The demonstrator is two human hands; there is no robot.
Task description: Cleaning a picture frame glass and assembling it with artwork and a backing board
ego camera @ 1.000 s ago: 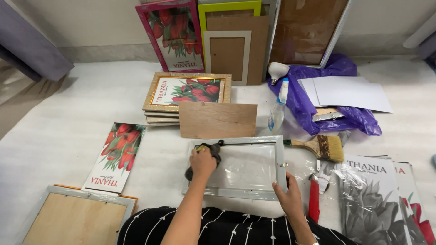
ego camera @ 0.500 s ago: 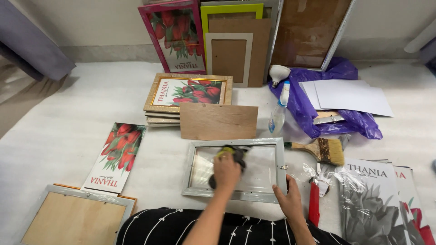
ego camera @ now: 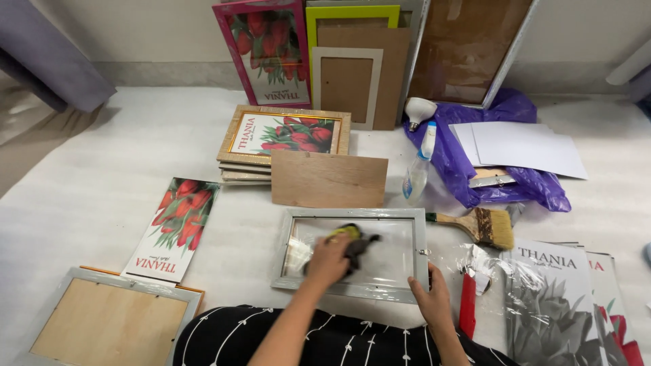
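The person sits on the floor over a grey picture frame (ego camera: pixel 352 254) that lies flat on the white sheet (ego camera: pixel 102 169), near its front edge, just in front of a loose brown backing board (ego camera: pixel 329 179). The step in hand looks like wiping the glass inside the frame: the left hand (ego camera: pixel 327 259) is curled around a dark cloth with a yellow patch (ego camera: pixel 352 241) and presses it onto the pane near the middle. The fingers are closed round the cloth, not spread. The right hand (ego camera: pixel 431 298) rests at the frame's front right corner, fingers mostly flat and loosely open, thumb against the edge, pinning the frame down; it grips nothing that I can see.

As I judge it, the next stroke needs steady pressure from that bracing hand so the frame does not slide on the slick sheet, and a light touch on the glass, which seems to sit loose in its surround.

Close by, a spray bottle (ego camera: pixel 418 165) stands just beyond the frame's far right corner, and a wide paintbrush (ego camera: pixel 478 225) lies beside its right side. A stack of framed tulip prints (ego camera: pixel 285 139) sits behind the board, a loose tulip print (ego camera: pixel 176 227) lies to the left, and purple plastic (ego camera: pixel 488 173) is bunched under white sheets (ego camera: pixel 522 146) towards the right edge.
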